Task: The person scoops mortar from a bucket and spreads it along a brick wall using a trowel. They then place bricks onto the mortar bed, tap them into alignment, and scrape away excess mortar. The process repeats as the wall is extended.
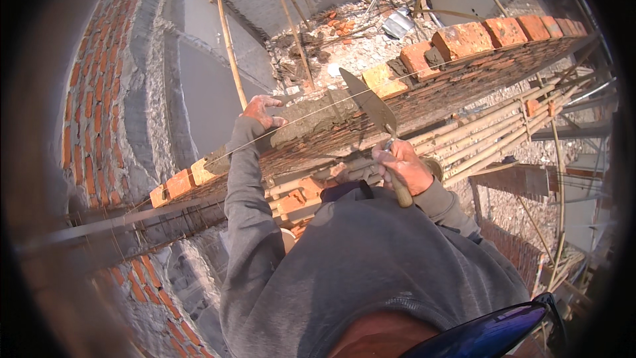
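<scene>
Wall (424, 101): brick, narrow top, runs lower L to upper R in front of me.
Bamboo poles (490, 136): several side by side, my side of wall, off to R, roughly parallel w/ it.
R bricks (464, 41): row along wall top, twd far R end.
Mortar (311, 111): rough grey strip on wall top, btwn R bricks & L bricks (179, 183).
Trowel (374, 107): in my R hand (405, 167), blade out over wall, nr R end of mortar.
Trowel axis: long axis diag., slants up-L across line of wall; tip pts away fr. me & L, hdl. butt back twd my body.
R fingers: wrapped round hdl., grasping it.
L hand (263, 111): at wall top, by L end of mortar; fingers partly bent, can't tell if they grip anything.
Yellow brick (384, 81): nearest of R bricks, just R of blade.
String (293, 124): thin, pale, taut, along wall; crosses blade in view, can't tell if over or under.
</scene>
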`<state>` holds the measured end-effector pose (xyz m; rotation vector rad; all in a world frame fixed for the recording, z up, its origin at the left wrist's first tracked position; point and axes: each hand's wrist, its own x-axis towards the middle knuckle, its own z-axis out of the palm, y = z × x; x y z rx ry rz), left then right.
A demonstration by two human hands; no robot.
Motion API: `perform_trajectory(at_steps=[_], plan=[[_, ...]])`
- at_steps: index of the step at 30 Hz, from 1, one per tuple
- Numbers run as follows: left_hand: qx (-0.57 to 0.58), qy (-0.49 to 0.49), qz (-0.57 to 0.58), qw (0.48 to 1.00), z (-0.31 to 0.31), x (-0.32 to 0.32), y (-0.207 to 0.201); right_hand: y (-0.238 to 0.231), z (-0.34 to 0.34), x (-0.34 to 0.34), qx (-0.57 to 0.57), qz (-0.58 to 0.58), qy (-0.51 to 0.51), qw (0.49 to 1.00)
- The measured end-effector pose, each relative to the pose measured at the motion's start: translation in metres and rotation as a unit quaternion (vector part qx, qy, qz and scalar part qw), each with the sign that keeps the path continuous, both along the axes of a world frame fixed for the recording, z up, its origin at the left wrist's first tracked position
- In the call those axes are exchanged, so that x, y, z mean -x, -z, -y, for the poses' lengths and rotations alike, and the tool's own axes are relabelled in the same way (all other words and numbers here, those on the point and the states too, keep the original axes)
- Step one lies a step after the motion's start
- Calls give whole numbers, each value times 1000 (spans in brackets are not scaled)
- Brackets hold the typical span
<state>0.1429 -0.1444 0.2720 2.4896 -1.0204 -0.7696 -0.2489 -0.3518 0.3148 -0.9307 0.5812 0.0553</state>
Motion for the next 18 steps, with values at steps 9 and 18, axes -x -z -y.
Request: perform_trajectory(at_steps=[9,18], plan=[[48,-14,-3,999,3,1,21,-5,-3,1,25,1,-8,1000],[-8,-8,90,996,13,62,-29,-6,0,6,29,-3,15,999]])
